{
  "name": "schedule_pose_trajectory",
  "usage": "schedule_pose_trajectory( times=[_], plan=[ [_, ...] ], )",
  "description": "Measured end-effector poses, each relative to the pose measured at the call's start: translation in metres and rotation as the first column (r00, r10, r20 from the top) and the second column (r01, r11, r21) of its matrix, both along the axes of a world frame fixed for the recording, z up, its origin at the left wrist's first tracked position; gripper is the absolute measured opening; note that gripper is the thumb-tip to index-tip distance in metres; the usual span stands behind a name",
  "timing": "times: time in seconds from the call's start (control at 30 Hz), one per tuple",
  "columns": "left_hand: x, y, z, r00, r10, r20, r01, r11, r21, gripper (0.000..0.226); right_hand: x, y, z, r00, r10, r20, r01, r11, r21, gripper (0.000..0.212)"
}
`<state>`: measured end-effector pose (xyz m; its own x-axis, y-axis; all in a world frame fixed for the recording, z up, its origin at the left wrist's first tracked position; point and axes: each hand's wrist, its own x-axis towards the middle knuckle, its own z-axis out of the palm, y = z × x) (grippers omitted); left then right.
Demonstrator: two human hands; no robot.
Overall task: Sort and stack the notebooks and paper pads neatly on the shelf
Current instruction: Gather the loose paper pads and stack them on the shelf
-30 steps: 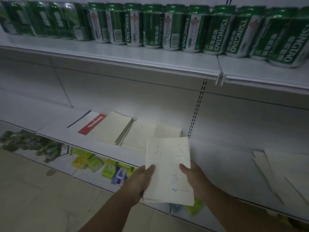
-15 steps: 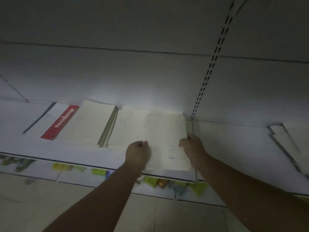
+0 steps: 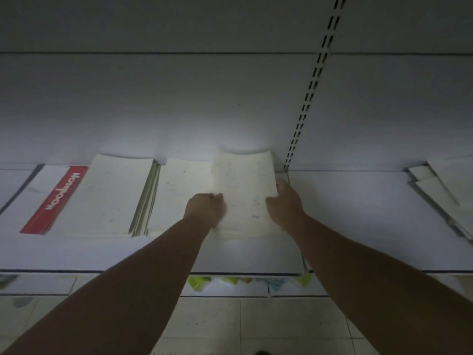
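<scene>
A cream paper pad lies on the white shelf, its far edge touching the back wall. My left hand grips its left edge with curled fingers. My right hand holds its right edge. Under and left of the pad lies another cream pad. Further left is a stack of cream pads with greenish page edges. A notebook with a red band lies at the far left.
More white pads lie askew at the right end of the shelf. A slotted upright runs up the back wall just right of the held pad. Coloured packets show on a lower shelf, above a tiled floor.
Both hands have carried the pad from in front of the shelf onto it and pushed it back against the wall. My head has dropped and moved closer.
</scene>
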<state>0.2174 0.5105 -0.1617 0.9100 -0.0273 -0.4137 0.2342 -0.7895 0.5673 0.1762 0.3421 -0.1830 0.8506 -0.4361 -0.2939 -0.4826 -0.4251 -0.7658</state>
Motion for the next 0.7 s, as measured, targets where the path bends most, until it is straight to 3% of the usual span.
schedule_pose_trajectory(
  times=[0.17, 0.3, 0.43, 0.6, 0.7],
  plan=[
    [0.003, -0.001, 0.005, 0.987, -0.117, -0.112, 0.124, 0.991, 0.054, 0.049, -0.002, -0.006, 0.007, 0.953, 0.228, -0.199, -0.259, 0.955, -0.147, 0.069],
    [-0.003, 0.010, 0.026, 0.954, -0.300, 0.022, 0.287, 0.929, 0.231, 0.060, -0.024, -0.019, 0.044, 0.878, 0.378, -0.293, -0.469, 0.800, -0.375, 0.063],
    [-0.013, 0.008, 0.075, 0.793, -0.601, 0.097, 0.494, 0.729, 0.474, 0.061, -0.057, -0.032, 0.091, 0.846, 0.429, -0.318, -0.534, 0.664, -0.524, 0.063],
    [-0.049, -0.006, 0.143, 0.587, -0.800, 0.124, 0.620, 0.543, 0.567, 0.063, -0.133, -0.036, 0.147, 0.850, 0.403, -0.340, -0.525, 0.578, -0.625, 0.064],
    [-0.081, -0.024, 0.176, 0.488, -0.861, 0.144, 0.675, 0.477, 0.563, 0.063, -0.187, -0.046, 0.176, 0.865, 0.363, -0.347, -0.500, 0.555, -0.665, 0.064]
  ],
)
